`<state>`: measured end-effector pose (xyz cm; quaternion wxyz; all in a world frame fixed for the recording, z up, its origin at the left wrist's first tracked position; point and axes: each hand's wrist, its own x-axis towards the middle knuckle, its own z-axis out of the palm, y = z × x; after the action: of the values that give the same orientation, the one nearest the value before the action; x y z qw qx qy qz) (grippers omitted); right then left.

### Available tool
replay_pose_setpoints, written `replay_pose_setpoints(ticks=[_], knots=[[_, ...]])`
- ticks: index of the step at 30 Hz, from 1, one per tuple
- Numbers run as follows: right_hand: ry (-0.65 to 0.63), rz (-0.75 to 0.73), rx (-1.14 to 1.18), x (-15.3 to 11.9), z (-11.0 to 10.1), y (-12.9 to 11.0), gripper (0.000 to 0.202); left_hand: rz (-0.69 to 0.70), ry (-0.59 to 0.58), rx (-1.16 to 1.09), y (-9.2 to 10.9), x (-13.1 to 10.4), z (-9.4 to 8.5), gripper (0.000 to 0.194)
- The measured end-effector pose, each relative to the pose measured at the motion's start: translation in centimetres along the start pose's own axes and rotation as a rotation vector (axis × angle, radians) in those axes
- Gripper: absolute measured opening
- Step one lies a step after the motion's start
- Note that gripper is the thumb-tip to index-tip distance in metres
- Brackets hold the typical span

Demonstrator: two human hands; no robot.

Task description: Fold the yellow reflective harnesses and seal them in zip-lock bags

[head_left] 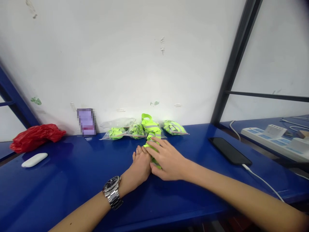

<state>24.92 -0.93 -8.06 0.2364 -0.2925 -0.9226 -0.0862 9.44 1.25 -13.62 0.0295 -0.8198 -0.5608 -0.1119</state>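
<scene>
A neon yellow-green reflective strap (151,128) with silvery stripes runs from the back of the blue table toward me, its far end looped up near the wall. My left hand (138,164), wearing a metal wristwatch (113,191) at the wrist, is closed around the near part of it. Across the strap from the right lies my right hand (169,159), fingers bent over it and touching my left hand. Part of the strap is hidden under both hands. Clear bags with folded yellow-green straps (117,132) lie behind, and another bagged strap (174,127) lies to the right.
On the left are a red plastic bag (37,137), a white case (35,160) and a phone with a blurred screen (87,121) against the wall. A black phone (230,150) with a white cable lies right, near a power strip (275,141) beyond the dark post.
</scene>
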Motion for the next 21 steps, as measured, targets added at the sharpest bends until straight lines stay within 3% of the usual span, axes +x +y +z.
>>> replay_pose_setpoints(ticks=[3,6,11,15,18,21], knots=[[-0.063,0.013,-0.027,-1.8,1.4,-0.4,0.065,-0.051,-0.053,0.032,0.4,0.0,-1.1,0.063],[-0.125,0.073,-0.036,-2.3,2.0,0.2,0.066,-0.059,-0.099,0.029,0.4,-0.1,-1.8,0.062],[-0.163,0.092,-0.049,-2.4,1.8,1.0,0.059,0.056,-0.183,-0.087,-0.9,-1.8,-2.7,0.061],[-0.172,0.068,-0.032,-2.7,1.8,1.4,0.057,0.197,-0.072,-0.18,-2.8,-3.6,-3.6,0.063],[-0.191,0.055,0.006,-2.8,1.5,1.8,0.055,0.336,0.054,-0.111,-3.7,-4.0,-4.3,0.064],[-0.194,0.041,0.06,-2.9,1.1,1.9,0.056,0.49,0.065,-0.009,-3.8,-3.4,-4.8,0.056]])
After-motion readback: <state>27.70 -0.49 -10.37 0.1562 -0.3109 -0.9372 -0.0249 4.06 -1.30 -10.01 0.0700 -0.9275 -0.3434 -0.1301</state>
